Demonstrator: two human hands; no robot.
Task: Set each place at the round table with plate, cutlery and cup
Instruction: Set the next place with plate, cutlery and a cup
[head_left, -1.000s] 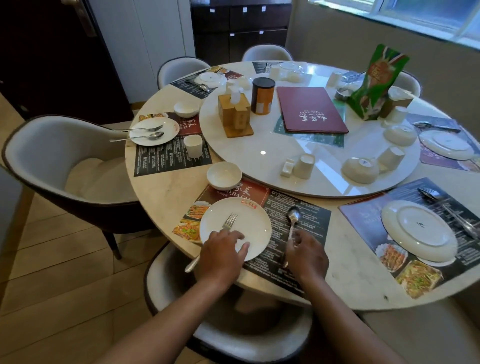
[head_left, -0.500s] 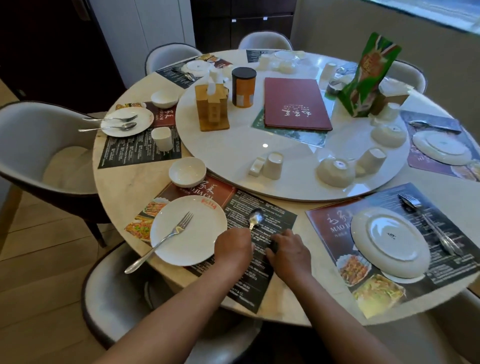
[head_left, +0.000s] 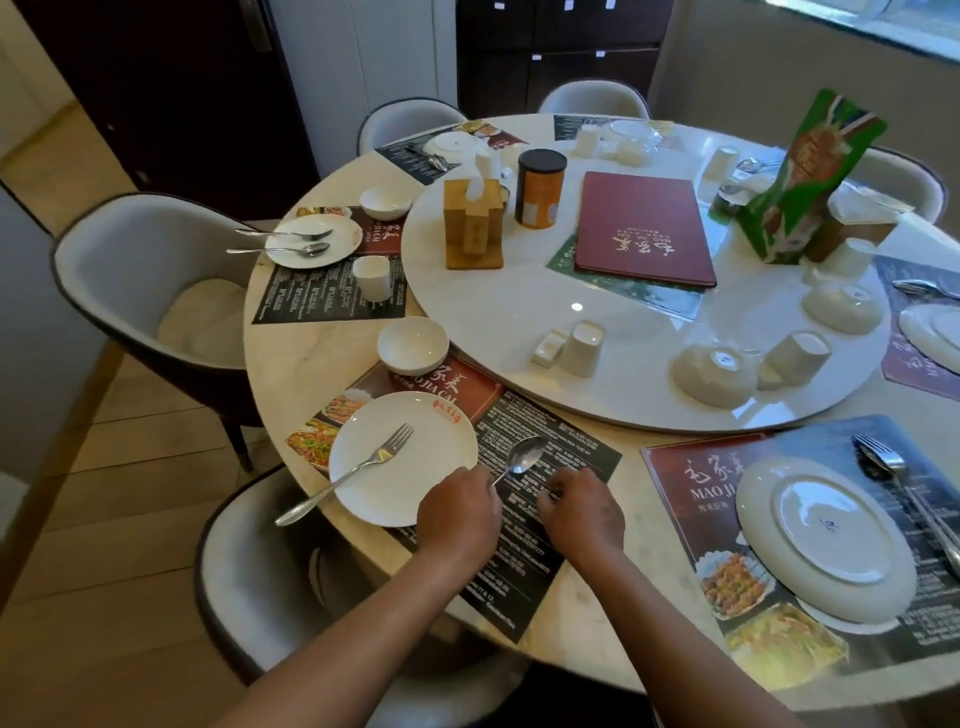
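Pinched at its handle by the left hand (head_left: 460, 512), the spoon (head_left: 521, 457) is held just above the dark placemat (head_left: 550, 467), its bowl pointing away from the person and slightly to the right. Only the bowl and upper handle are seen; the lower handle is hidden under the left hand's curled fingers. The right hand (head_left: 582, 512) lies just beside the left, knuckles up and fingers curled down onto the placemat; whether anything is gripped by it cannot be told. The spoon's bowl is seen between and beyond the two hands.

Just left of the left hand a white plate (head_left: 405, 457) is set on the same placemat, and the hand touches or overlaps its near right rim. A fork (head_left: 353, 470) is laid across the plate, tines toward the table's middle, its handle overhanging the plate's near left edge and the table (head_left: 301, 364) edge. A small bowl (head_left: 413, 344) is set upright beyond the plate, at the placemat's far corner.

On the turntable (head_left: 545, 306), an upturned cup (head_left: 583, 348) is seen beyond the spoon, with a small white rest (head_left: 548, 347) touching or just beside it. At the place to the right, an upturned plate (head_left: 826, 535) is laid on another placemat (head_left: 691, 467), with cutlery (head_left: 893, 467) beside it.
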